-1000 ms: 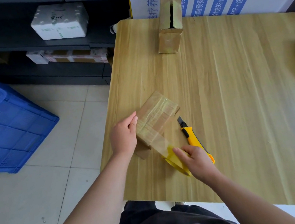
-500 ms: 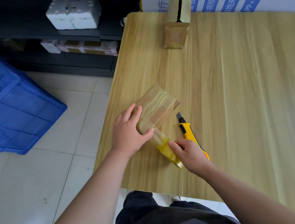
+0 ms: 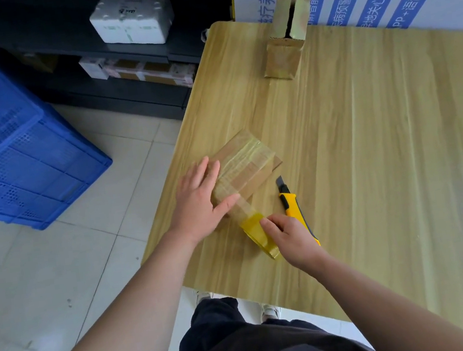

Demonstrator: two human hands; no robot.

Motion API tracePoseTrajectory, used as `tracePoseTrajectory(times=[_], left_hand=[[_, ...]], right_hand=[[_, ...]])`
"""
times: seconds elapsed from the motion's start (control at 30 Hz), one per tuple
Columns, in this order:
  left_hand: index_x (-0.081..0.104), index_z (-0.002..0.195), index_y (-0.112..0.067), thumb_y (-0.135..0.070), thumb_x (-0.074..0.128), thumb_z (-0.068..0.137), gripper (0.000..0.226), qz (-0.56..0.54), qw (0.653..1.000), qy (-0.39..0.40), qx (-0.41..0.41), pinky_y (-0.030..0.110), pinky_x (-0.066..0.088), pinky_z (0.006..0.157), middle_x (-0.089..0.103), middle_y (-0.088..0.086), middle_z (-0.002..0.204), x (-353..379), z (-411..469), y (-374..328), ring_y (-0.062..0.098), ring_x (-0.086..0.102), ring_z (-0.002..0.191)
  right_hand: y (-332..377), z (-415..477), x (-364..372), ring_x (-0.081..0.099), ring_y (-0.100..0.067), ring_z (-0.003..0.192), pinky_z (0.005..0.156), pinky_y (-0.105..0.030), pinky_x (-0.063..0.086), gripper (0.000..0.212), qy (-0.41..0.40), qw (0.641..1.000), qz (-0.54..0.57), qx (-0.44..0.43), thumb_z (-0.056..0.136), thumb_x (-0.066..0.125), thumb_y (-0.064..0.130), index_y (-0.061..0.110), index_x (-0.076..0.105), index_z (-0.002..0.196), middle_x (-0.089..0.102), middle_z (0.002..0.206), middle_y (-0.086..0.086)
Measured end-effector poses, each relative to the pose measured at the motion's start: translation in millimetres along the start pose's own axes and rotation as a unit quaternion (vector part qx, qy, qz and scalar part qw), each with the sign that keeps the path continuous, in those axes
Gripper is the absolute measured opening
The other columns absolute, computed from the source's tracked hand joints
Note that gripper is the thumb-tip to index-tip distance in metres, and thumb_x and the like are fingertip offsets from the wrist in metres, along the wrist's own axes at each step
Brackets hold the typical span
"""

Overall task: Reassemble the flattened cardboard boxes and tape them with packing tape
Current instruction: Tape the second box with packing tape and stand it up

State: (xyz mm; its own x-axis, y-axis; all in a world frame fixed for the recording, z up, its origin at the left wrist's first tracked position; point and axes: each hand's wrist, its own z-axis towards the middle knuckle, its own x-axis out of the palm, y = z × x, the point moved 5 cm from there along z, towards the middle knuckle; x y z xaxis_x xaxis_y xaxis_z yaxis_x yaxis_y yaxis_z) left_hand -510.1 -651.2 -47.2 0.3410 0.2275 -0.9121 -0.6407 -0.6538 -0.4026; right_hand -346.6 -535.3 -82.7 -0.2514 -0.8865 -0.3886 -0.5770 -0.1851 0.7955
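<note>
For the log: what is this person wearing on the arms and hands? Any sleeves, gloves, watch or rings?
The left forearm and right forearm are bare as far as the frame shows, with no sleeve in view. The left hand and right hand are ungloved, with no watch, bracelet or ring visible. Below them are dark trousers.

We look from a camera worn on the person's head. It faces forward and down, close above the near left corner of the pale wooden table (image 3: 368, 141), with the grey tiled floor (image 3: 61, 288) on our left.
</note>
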Motion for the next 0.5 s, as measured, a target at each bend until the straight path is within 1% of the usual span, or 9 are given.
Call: tracePoseTrajectory(times=[0.07, 0.1, 0.17, 0.23, 0.27, 0.3, 0.37, 0.43, 0.5], left_hand=[[0.007, 0.154, -0.033, -0.068, 0.032, 0.089, 0.078, -0.023, 0.999, -0.020, -0.036, 0.046, 0.001, 0.117, -0.006, 0.002, 0.162, -3, -12, 1, 0.024, -0.005, 0.148], [0.008, 0.154, -0.032, -0.065, 0.036, 0.090, 0.077, -0.059, 0.995, -0.047, -0.071, 0.047, 0.006, 0.117, -0.004, 0.004, 0.161, -3, -22, 1, 0.026, 0.000, 0.148], [0.025, 0.147, -0.020, -0.051, 0.053, 0.090, 0.071, -0.163, 0.968, -0.125, -0.142, 0.047, 0.031, 0.112, 0.018, 0.010, 0.152, -1, -43, -2, 0.028, 0.026, 0.139], [0.038, 0.127, -0.016, -0.045, 0.065, 0.084, 0.058, -0.230, 0.937, -0.155, -0.214, 0.029, 0.049, 0.087, 0.036, 0.006, 0.131, 8, -58, -6, 0.010, 0.051, 0.107], [0.041, 0.117, -0.018, -0.045, 0.067, 0.082, 0.051, -0.251, 0.925, -0.137, -0.250, 0.018, 0.048, 0.074, 0.041, 0.002, 0.122, 15, -62, -9, -0.001, 0.054, 0.090], [0.044, 0.108, -0.018, -0.046, 0.069, 0.081, 0.046, -0.275, 0.911, -0.107, -0.286, 0.013, 0.045, 0.066, 0.048, 0.001, 0.115, 24, -63, -11, -0.003, 0.056, 0.081], [0.051, 0.096, -0.014, -0.044, 0.073, 0.080, 0.040, -0.374, 0.855, -0.054, -0.355, 0.027, 0.055, 0.069, 0.063, 0.005, 0.102, 42, -61, -15, 0.009, 0.066, 0.078], [0.058, 0.091, -0.011, -0.034, 0.077, 0.080, 0.032, -0.487, 0.773, -0.033, -0.405, 0.042, 0.060, 0.072, 0.070, 0.010, 0.094, 56, -57, -21, 0.025, 0.071, 0.080], [0.063, 0.087, -0.009, -0.019, 0.076, 0.082, 0.018, -0.549, 0.718, -0.035, -0.427, 0.034, 0.059, 0.060, 0.072, 0.013, 0.093, 64, -52, -26, 0.025, 0.071, 0.079]], right_hand=[[1, 1, 1, 0.034, -0.004, 0.049, 0.045, -0.017, 0.030, 0.041, 0.004, 1.000, 0.007, 0.000, 0.100, 0.046, 0.038, 0.002, 0.055, 0.081, 0.036, 0.059, 0.008], [2, 0, 1, 0.035, -0.004, 0.049, 0.046, -0.017, 0.031, 0.040, 0.005, 1.000, 0.010, 0.001, 0.100, 0.046, 0.037, 0.002, 0.057, 0.083, 0.036, 0.059, 0.008], [2, 0, 2, 0.036, -0.003, 0.050, 0.048, -0.016, 0.032, 0.039, 0.008, 1.000, 0.016, 0.003, 0.100, 0.046, 0.036, 0.002, 0.059, 0.086, 0.037, 0.060, 0.008], [1, 0, 1, 0.036, -0.002, 0.050, 0.048, -0.015, 0.032, 0.038, 0.009, 1.000, 0.024, 0.005, 0.100, 0.046, 0.036, 0.002, 0.059, 0.087, 0.038, 0.060, 0.008], [1, 0, 1, 0.036, -0.002, 0.050, 0.048, -0.015, 0.032, 0.038, 0.010, 1.000, 0.028, 0.006, 0.100, 0.046, 0.036, 0.002, 0.060, 0.087, 0.039, 0.061, 0.007], [1, 1, 2, 0.036, -0.002, 0.051, 0.048, -0.015, 0.032, 0.038, 0.011, 0.999, 0.032, 0.006, 0.100, 0.046, 0.036, 0.003, 0.060, 0.088, 0.040, 0.062, 0.007], [1, 1, 3, 0.037, -0.002, 0.050, 0.048, -0.014, 0.033, 0.038, 0.013, 0.999, 0.040, 0.008, 0.100, 0.046, 0.035, 0.002, 0.060, 0.088, 0.040, 0.062, 0.006], [-1, 1, 3, 0.036, -0.002, 0.050, 0.047, -0.015, 0.032, 0.038, 0.017, 0.999, 0.043, 0.010, 0.100, 0.046, 0.036, 0.003, 0.060, 0.087, 0.040, 0.062, 0.006], [-4, 2, 0, 0.038, -0.005, 0.053, 0.048, -0.016, 0.032, 0.040, 0.016, 0.999, 0.039, 0.013, 0.100, 0.044, 0.040, 0.008, 0.057, 0.079, 0.041, 0.060, 0.008]])
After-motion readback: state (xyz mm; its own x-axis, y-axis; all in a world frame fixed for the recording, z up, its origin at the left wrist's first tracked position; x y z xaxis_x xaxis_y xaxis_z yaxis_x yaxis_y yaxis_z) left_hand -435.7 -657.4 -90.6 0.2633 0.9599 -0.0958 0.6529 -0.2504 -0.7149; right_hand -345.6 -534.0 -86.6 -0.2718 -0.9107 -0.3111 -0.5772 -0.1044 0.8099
